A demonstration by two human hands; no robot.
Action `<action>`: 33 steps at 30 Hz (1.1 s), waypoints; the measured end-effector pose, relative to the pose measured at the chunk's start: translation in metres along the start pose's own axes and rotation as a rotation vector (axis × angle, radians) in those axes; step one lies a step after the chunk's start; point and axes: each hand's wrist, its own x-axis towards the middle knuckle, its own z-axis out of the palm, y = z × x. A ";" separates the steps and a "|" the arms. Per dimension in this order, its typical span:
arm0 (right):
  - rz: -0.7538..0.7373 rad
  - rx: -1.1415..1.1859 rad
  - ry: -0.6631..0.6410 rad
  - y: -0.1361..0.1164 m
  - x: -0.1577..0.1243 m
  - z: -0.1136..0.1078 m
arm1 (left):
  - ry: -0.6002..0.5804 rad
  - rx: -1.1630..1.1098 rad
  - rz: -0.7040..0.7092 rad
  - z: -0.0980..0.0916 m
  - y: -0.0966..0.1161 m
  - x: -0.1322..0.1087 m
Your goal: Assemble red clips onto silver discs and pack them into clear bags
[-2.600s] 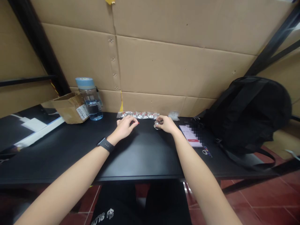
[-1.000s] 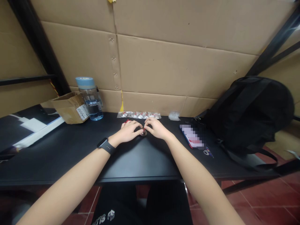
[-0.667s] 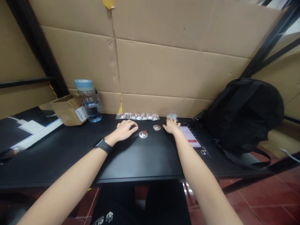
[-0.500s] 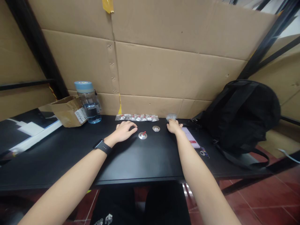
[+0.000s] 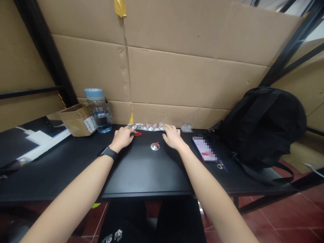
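My left hand (image 5: 123, 137) rests at the left of the work area, fingers apart and loosely curved. Its fingertips reach the edge of a small heap of red cord (image 5: 138, 134); no firm grip shows. My right hand (image 5: 172, 135) lies palm down with its fingers stretched forward and thumb apart, covering the spot where a plain metal disc lay. Between the hands, a round silver disc with a red cord loop (image 5: 155, 146) lies on the black table (image 5: 149, 172). Behind them runs a row of similar discs in clear packets (image 5: 151, 127).
A crumpled clear bag (image 5: 186, 127) sits right of my right hand, with a phone (image 5: 204, 148) nearer. Far right stands a black backpack (image 5: 265, 128). At left are a water bottle (image 5: 101, 113), a cardboard box (image 5: 77, 121) and a power strip (image 5: 43, 145). Cardboard (image 5: 172, 81) walls the back.
My right hand has moved left from the clear bag onto the plain disc's place, hiding it. My left hand has shifted slightly left, uncovering the red cord.
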 end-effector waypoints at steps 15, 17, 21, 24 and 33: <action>-0.003 0.152 -0.225 0.041 -0.001 -0.009 | -0.155 0.077 -0.010 -0.004 0.008 0.001; 0.039 0.144 -0.252 0.044 -0.002 -0.006 | -0.156 0.050 0.013 -0.004 0.013 0.000; 0.093 0.165 -0.250 0.046 -0.002 -0.002 | -0.139 -0.122 0.032 -0.006 0.028 -0.003; 0.104 0.196 -0.233 0.050 -0.001 -0.001 | -0.115 -0.250 0.069 -0.011 0.042 -0.006; 0.078 0.291 -0.138 0.051 -0.001 -0.006 | -0.007 -0.457 0.108 -0.019 0.064 -0.013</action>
